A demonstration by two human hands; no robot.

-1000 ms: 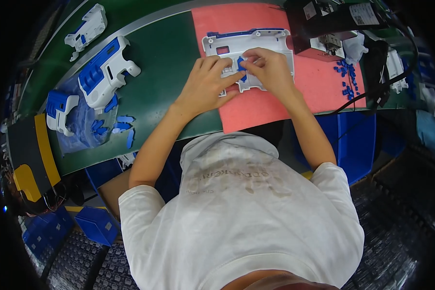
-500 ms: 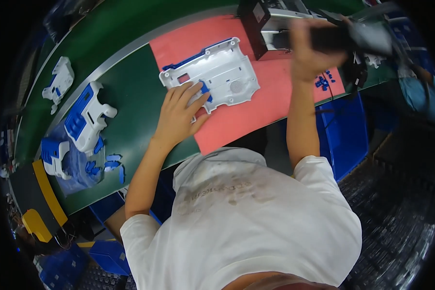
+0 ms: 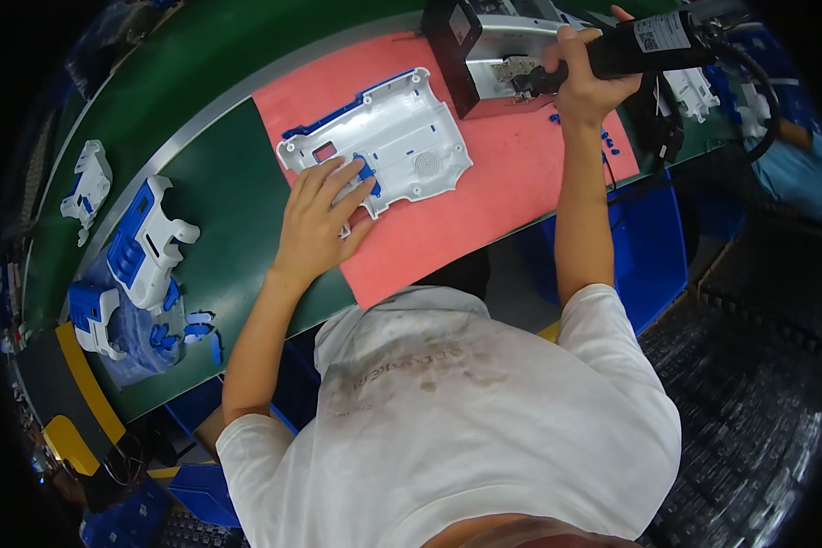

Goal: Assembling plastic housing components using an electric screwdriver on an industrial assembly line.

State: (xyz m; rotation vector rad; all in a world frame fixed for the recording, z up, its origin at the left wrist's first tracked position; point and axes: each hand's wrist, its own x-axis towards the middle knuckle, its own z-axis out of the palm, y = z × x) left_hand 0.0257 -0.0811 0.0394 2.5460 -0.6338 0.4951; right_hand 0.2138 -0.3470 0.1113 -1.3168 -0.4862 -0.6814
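My left hand point(image 3: 315, 219) lies with fingers spread over the near left part of a white plastic shell point(image 3: 402, 132), its fingertips at a small blue plastic piece point(image 3: 367, 175). The shell rests on a pink mat point(image 3: 429, 233), with a blue strip point(image 3: 324, 123) along its far left edge. At the far right, my right hand point(image 3: 584, 96) is closed round a black electric screwdriver point(image 3: 644, 46). Its tip points left, at the small metal bits point(image 3: 518, 69) inside a black-and-silver screw feeder point(image 3: 452, 50); whether it touches them I cannot tell.
Several white-and-blue shells point(image 3: 146, 242) lie on the green table at the left, by a clear plastic bag point(image 3: 142, 352) and loose blue pieces point(image 3: 198, 327). Small blue parts point(image 3: 609, 144) sit on the mat's right side. A black cable point(image 3: 770, 119) hangs from the screwdriver; another person's blue sleeve point(image 3: 799, 173) is beyond.
My right hand has brought the screwdriver round, from a blurred swing to the opening of the screw feeder. The left hand stays on the shell; the whole view has shifted slightly.
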